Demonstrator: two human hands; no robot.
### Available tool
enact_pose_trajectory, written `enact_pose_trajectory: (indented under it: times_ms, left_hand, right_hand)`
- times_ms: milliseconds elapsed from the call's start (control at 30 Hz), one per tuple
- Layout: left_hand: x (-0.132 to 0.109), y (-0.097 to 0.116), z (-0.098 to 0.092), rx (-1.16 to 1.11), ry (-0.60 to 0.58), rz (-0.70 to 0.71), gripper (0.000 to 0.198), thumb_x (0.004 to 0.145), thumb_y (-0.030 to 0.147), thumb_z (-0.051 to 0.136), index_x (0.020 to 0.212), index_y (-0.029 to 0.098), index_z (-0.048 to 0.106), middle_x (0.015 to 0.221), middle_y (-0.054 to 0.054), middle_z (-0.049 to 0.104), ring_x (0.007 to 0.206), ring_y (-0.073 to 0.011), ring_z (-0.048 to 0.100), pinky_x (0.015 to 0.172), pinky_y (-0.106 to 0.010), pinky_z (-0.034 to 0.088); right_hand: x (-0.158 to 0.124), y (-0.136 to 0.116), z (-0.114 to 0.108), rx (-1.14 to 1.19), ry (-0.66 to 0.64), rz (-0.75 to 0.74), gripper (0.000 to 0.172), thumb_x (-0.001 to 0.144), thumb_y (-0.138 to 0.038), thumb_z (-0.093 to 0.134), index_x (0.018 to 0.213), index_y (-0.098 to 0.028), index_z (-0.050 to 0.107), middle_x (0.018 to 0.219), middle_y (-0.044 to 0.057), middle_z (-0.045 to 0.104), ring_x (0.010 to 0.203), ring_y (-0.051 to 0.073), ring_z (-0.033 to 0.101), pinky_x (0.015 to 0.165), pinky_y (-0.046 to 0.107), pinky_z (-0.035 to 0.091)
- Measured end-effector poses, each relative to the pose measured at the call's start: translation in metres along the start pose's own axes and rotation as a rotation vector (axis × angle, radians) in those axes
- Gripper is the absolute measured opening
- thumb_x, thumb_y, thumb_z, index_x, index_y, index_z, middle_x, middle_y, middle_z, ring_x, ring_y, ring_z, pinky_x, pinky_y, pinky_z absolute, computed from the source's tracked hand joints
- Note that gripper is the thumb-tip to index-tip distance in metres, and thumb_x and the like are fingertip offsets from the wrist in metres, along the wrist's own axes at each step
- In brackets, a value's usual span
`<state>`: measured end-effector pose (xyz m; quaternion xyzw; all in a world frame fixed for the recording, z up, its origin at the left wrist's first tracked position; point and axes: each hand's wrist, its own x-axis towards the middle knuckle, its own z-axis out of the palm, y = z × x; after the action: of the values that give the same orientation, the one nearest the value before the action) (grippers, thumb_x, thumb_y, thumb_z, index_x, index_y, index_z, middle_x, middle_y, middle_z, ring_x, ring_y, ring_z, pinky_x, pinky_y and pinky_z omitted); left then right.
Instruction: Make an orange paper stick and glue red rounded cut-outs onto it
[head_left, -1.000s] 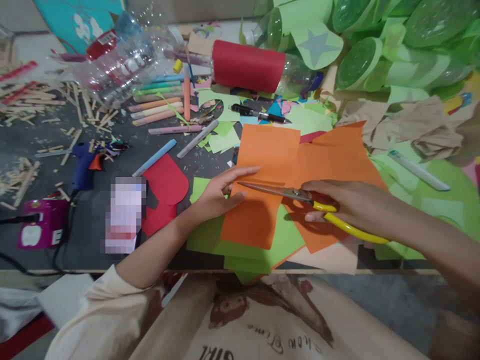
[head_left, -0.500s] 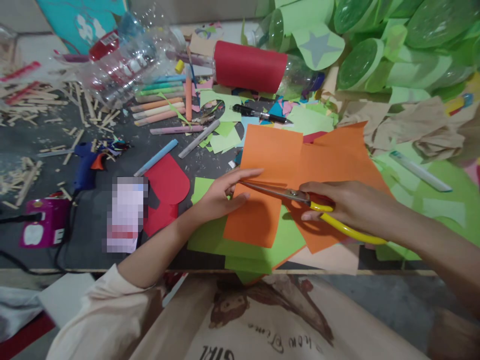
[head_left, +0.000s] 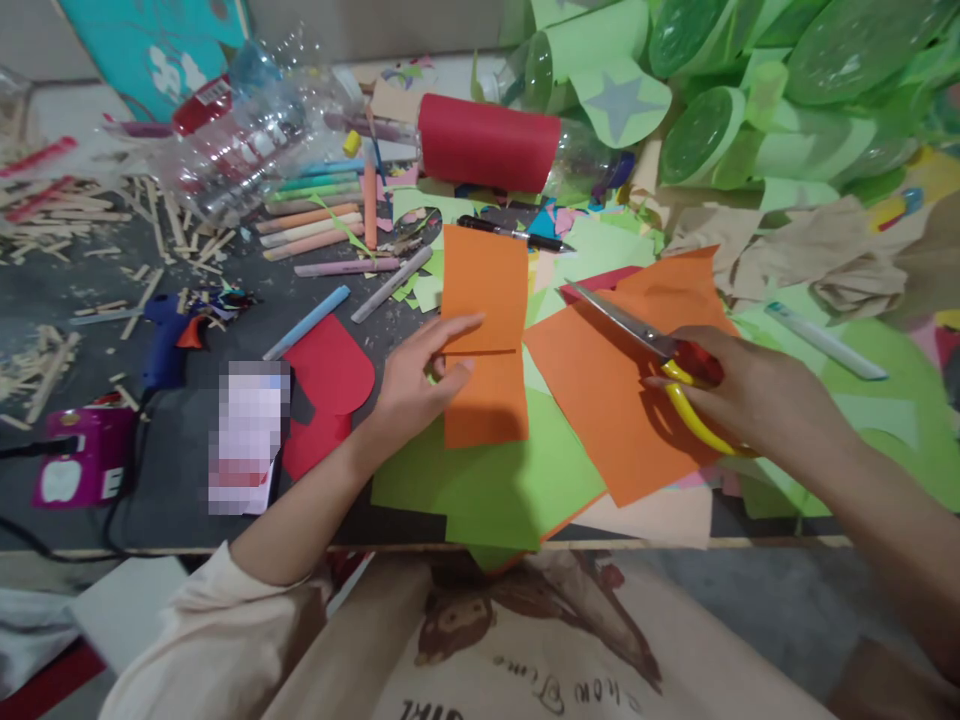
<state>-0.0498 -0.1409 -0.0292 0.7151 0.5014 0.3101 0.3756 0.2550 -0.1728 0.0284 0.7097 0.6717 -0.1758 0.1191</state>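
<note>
My left hand (head_left: 416, 375) pinches the left edge of an orange paper strip (head_left: 486, 285), forefinger above and thumb below a dark line that runs across its middle. Whether that line is a cut or a fold, I cannot tell. In my right hand (head_left: 739, 385) is a pair of scissors (head_left: 626, 325) with yellow handles, the blades pointing up and left. Beneath the blades lies a larger sheet of orange paper (head_left: 600, 430), apart from the strip. Light green paper (head_left: 487, 490) is spread under both orange pieces.
A phone (head_left: 247, 435) and red paper cutouts (head_left: 330, 365) lie left of my left hand. Further left is a blue glue gun (head_left: 165, 335) with its cord. Markers (head_left: 322, 225), a black pen (head_left: 517, 235) and a red-wrapped bottle (head_left: 487, 140) are behind. Green-wrapped bottles (head_left: 810, 150) crowd the back right.
The orange strip has come away from the larger orange sheet and turned upright. My right hand has drawn the scissors off the strip, to the right and up.
</note>
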Motion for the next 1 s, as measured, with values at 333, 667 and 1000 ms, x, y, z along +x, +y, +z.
enact_pose_trajectory:
  times_ms: [333, 667, 1000]
  left_hand:
    - [0.003, -0.012, 0.012, -0.226, 0.238, -0.005, 0.039, 0.086, 0.055, 0.055, 0.103, 0.02, 0.063, 0.106, -0.008, 0.066, 0.097, -0.0191, 0.065, 0.062, -0.022, 0.053]
    - [-0.008, 0.002, 0.011, -0.371, -0.32, -0.122, 0.054, 0.076, 0.037, 0.07, 0.127, 0.029, 0.052, 0.105, -0.003, 0.063, 0.072, -0.0091, 0.062, 0.06, -0.017, 0.048]
    - [-0.001, 0.007, 0.009, -0.497, -0.166, -0.273, 0.052, 0.071, 0.046, 0.073, 0.113, 0.022, 0.054, 0.071, 0.004, 0.061, 0.057, -0.0084, 0.056, 0.054, -0.017, 0.042]
  right_hand:
    - [-0.004, 0.008, 0.004, -0.293, 0.133, 0.06, 0.033, 0.083, -0.038, 0.058, 0.114, -0.026, 0.059, 0.084, 0.007, 0.068, 0.075, 0.028, 0.064, 0.043, 0.027, 0.029]
    - [0.018, -0.077, 0.032, 0.772, 0.277, -0.62, 0.023, 0.09, -0.037, 0.054, 0.102, -0.021, 0.065, 0.104, 0.009, 0.07, 0.096, 0.022, 0.065, 0.083, 0.036, 0.05]
    - [0.034, -0.087, 0.058, 1.409, -0.033, -0.394, 0.021, 0.078, -0.038, 0.066, 0.079, -0.022, 0.053, 0.065, -0.005, 0.046, 0.056, 0.01, 0.042, 0.054, 0.024, 0.036]
